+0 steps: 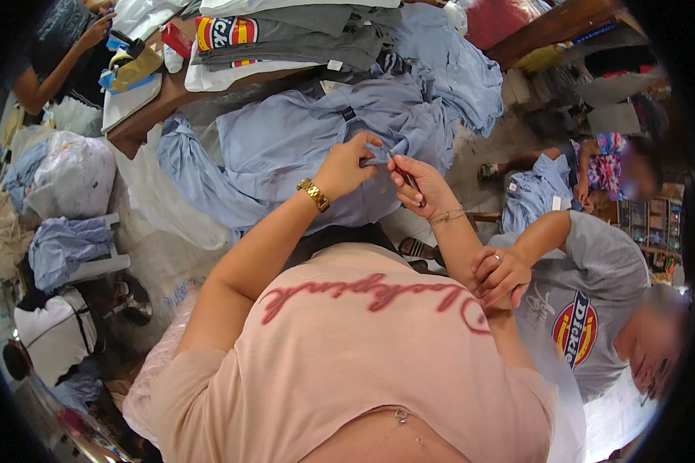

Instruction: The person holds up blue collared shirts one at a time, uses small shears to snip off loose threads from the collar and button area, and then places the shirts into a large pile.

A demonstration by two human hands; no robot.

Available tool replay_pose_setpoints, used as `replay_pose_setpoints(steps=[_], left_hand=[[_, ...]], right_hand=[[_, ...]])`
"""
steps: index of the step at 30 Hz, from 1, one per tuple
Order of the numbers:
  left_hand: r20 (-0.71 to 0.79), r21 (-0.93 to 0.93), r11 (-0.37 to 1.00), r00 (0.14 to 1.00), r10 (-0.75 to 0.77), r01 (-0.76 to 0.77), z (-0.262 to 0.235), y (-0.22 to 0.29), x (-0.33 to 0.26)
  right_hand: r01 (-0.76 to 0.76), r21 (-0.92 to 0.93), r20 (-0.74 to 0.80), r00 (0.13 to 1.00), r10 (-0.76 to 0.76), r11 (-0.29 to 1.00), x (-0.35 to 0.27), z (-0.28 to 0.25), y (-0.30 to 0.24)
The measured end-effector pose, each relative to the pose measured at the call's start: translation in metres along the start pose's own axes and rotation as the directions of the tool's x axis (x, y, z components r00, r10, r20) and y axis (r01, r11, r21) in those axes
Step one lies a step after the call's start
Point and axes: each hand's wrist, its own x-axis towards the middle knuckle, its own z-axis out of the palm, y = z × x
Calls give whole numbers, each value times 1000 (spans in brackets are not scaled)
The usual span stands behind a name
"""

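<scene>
Apparently midway, with no finished part discernible, the left hand's (347,171) fingers pinch the light blue garment (266,139) at twelve o'clock, the right hand's (418,185) fingers clamp a small dark tool (411,182), and blue cloth (467,73) at one o'clock perhaps remains

Close head-level view down onto hands (349,167)

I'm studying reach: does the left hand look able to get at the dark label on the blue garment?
Probably yes: the dark label lies just beyond the left hand on the blue garment, nothing standing between, though the fingers seem to pinch the garment.
</scene>
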Motion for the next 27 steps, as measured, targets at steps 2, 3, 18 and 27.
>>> replay_pose_setpoints(steps=[2,3,18,27], left_hand=[[-40,44,999,999,4,-2,9,-14,-1],[-64,74,997,998,4,1,11,-19,-1],[-549,-101,962,792,-268,255,65,-8,-19],[-558,-139,940,759,-334,311,74,14,5]], right_hand=[[31,82,162,986,-44,996,2,1,-13],[95,112,109,988,-107,989,6,9,-24],[0,-638,27,999,23,770,44,-75,-94],[235,-861,202,972,-120,451,48,-40,-48]])
